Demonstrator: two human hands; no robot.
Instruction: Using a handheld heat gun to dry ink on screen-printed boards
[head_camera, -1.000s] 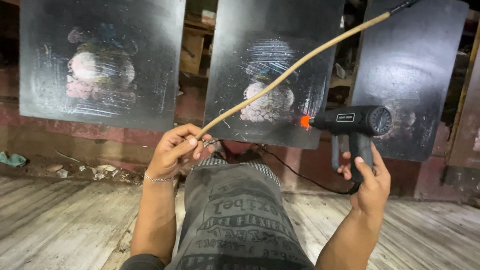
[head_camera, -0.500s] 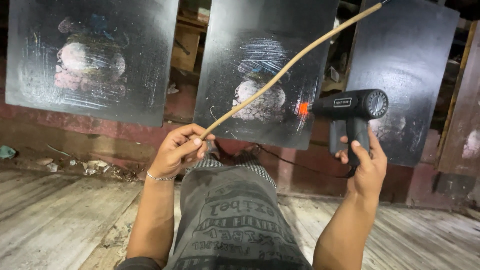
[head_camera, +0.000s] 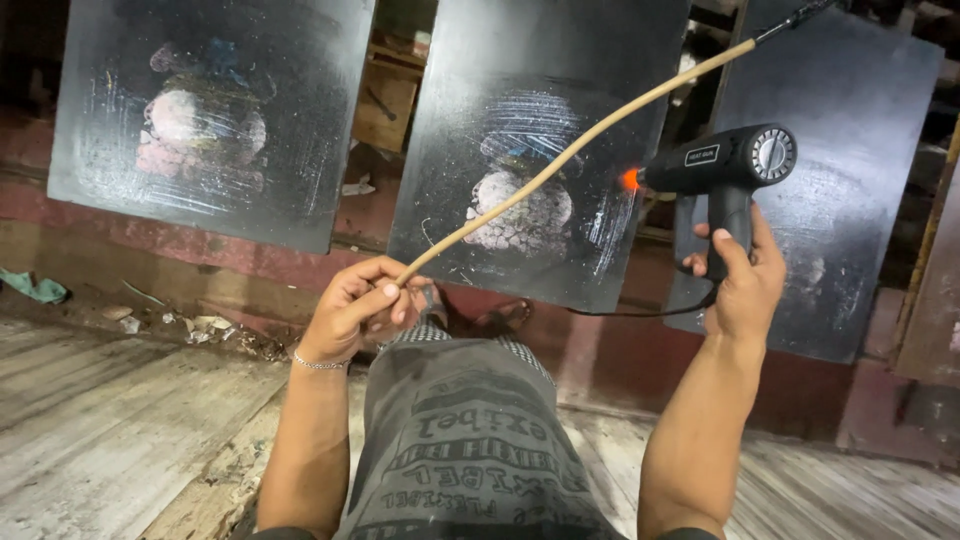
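Three dark panels stand along the wall: one (head_camera: 210, 110) at ten o'clock, one (head_camera: 540, 130) at twelve, one (head_camera: 850, 200) at two. There is one cane rod (head_camera: 570, 155) and one black heat gun (head_camera: 725, 165). Two hands show, left hand (head_camera: 355, 305) and right hand (head_camera: 745, 280).

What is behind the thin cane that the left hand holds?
Behind the cane stands a dark panel with a whitish scraped patch. The wall behind that panel is covered. The left hand hides the cane's near end.

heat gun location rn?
Head view, upper right: the heat gun is held up in the right hand, its glowing nozzle pointing left, close to the cane that the left hand grips at its lower end.
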